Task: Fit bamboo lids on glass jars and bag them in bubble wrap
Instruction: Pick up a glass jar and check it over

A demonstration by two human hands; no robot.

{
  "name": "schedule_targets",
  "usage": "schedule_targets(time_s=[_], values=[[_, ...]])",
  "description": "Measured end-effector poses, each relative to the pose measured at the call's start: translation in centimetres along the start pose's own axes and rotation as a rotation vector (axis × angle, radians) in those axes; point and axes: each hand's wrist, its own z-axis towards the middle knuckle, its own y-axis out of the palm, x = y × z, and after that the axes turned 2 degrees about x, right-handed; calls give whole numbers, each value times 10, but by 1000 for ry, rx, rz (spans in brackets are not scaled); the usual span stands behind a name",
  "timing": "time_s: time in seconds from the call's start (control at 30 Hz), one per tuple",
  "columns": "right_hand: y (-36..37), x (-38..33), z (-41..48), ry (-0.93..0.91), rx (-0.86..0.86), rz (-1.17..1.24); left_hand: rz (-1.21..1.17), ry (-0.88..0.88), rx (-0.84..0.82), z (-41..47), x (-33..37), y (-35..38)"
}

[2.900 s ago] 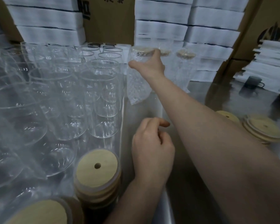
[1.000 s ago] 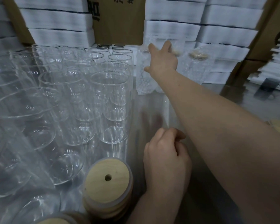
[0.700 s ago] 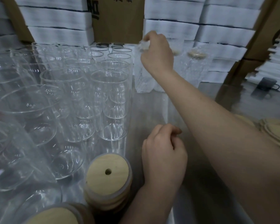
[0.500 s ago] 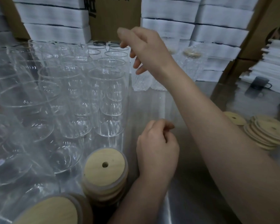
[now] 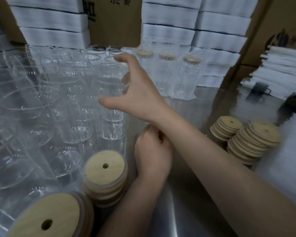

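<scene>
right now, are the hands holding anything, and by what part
The right hand holds nothing, spread open by a glass jar. The left hand is curled; its hold cannot be told.

Dim, cool light; motion blur, soft glare, wide-angle edge distortion.

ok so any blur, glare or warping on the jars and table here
Head view: wide-angle bending makes the white stacked packs lean; the far bubble-wrapped jars and the reaching right hand are slightly blurred; the clear glass jars carry small highlights; the shiny metal table shows broad dull glare; the near round bamboo lid is sharp.
</scene>
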Motion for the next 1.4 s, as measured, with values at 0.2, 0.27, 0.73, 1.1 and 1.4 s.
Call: schedule_targets(time_s=[0.2,0.27,0.73,1.1,1.4], values=[[-34,7,-22,98,520,659,-39,-72,23,7,-1,-6],[-49,11,-32,187,644,856,-75,-108,54,9,-2,-6],[-56,57,-101,559,541,943,-444,-265,68,15,7,-13],[-55,61,-105,498,516,949,-537,-164,-355,0,25,-17],[-44,65,-101,427,446,860,-371,-6,-323,-7,20,-10]])
